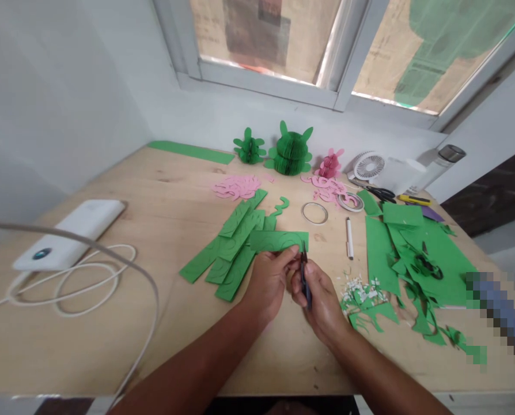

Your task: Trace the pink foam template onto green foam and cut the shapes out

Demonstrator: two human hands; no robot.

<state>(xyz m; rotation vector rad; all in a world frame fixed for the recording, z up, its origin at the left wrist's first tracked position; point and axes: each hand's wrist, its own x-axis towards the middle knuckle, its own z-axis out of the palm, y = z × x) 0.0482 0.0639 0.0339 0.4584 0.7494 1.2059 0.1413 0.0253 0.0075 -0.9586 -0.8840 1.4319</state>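
Note:
Near the middle of the table, my left hand (268, 282) pinches the lower edge of a green paper strip (275, 240) with curved outlines on it. My right hand (320, 294) is closed round small dark scissors (305, 279), whose blades point away from me at the strip's right end. More green strips (231, 248) lie overlapping to the left of my hands. A small curly green cutout (282, 205) rests just beyond the held strip.
Pink cutouts (239, 187), green paper figures (291, 151) and a fan (368, 167) stand or lie toward the back. A white pen (349, 238), green scraps (376, 311) and green sheets (445, 253) are on the right; a power bank (69, 233) with a looped cable is left.

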